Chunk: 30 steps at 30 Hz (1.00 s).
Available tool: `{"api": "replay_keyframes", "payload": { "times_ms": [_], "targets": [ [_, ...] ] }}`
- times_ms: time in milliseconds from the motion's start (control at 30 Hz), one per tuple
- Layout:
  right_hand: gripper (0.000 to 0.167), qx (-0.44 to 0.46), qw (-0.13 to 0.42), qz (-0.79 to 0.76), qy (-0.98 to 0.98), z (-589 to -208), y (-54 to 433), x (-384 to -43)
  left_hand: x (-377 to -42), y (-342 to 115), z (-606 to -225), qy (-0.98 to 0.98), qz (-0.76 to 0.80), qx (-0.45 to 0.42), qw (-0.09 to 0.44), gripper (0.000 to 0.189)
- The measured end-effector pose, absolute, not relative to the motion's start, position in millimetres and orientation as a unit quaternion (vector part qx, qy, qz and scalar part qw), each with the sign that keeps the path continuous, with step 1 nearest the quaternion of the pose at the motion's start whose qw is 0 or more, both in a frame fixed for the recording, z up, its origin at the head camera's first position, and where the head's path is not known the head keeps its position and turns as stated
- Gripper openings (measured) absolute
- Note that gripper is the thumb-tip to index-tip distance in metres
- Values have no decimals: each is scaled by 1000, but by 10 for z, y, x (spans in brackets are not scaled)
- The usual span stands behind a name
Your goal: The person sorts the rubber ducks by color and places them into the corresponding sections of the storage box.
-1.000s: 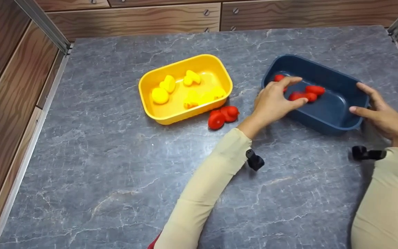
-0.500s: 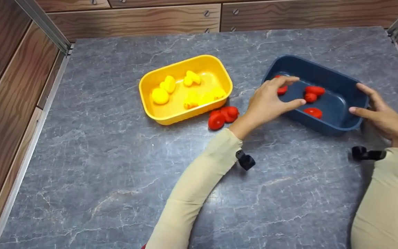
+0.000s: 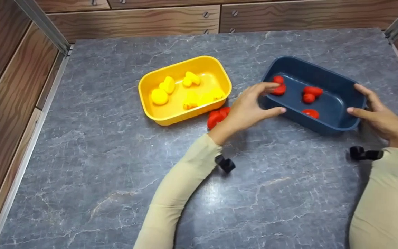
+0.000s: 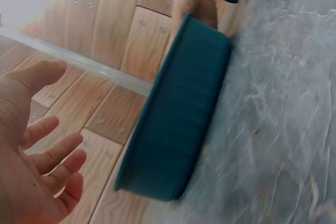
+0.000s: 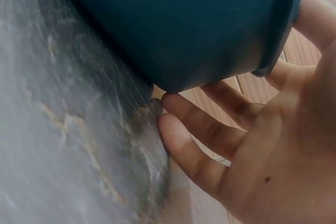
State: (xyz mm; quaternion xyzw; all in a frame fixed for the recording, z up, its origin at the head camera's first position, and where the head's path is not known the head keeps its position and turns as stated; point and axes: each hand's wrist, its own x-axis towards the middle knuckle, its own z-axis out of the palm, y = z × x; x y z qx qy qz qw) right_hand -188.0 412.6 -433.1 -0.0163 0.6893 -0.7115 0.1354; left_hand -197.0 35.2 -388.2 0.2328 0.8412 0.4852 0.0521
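A dark blue plastic bin [image 3: 335, 103] stands at the right of the table in the head view, with several small red rubber toys [image 3: 277, 90] inside. My right hand [image 3: 385, 119] grips its right end, thumb over the rim and fingers along the outside wall. Off the bin's left end is my left hand [image 3: 245, 109], fingers spread and holding nothing. In the left wrist view that left hand [image 4: 37, 145] is apart from the bin's wall [image 4: 176, 114]. More red toys [image 3: 215, 119] lie on the table, partly hidden behind the left hand and wrist.
To the left stands a yellow bin [image 3: 171, 119] with several yellow rubber toys [image 3: 160, 97] in it. Grey marbled tabletop [image 3: 92, 155] surrounds both bins. Wood-patterned panels [image 3: 133, 22] rise behind and at the sides.
My left hand has drawn back left out of the blue bin, uncovering red toys there and now covering part of those on the table. The right hand keeps its grip.
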Motion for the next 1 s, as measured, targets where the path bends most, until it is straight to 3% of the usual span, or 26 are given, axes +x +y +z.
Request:
{"api": "replay_keyframes", "payload": {
  "times_ms": [367,1000],
  "targets": [
    [73,-17,135,-708,693,-4347,4133,-1888,-1939,-174,-3767,824,492,255,118,73],
    [73,-18,127,-713,689,-4360,4137,-1876,-1953,-581,-3763,869,386,271,150,71]
  ]
}}
